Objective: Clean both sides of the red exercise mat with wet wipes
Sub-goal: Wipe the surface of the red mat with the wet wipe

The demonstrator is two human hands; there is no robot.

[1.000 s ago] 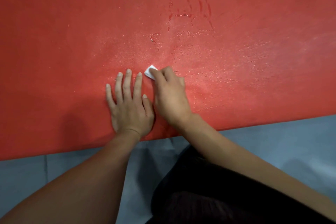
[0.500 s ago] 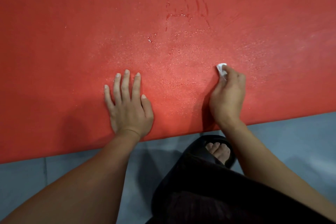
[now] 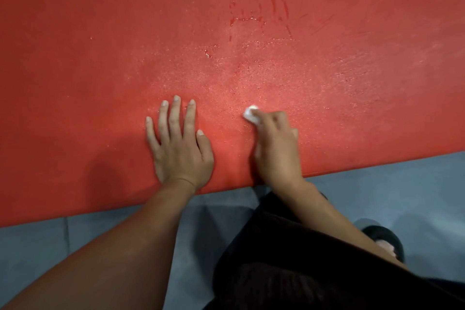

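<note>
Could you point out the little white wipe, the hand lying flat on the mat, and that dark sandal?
wet wipe (image 3: 250, 114), head view, on the white wad showing past the fingertips.
left hand (image 3: 179, 148), head view, on the back of the hand.
sandal (image 3: 386, 236), head view, on its dark strap.

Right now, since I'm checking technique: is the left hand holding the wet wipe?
No: the left hand lies flat on the red mat, while the right hand pinches the wet wipe.
</note>
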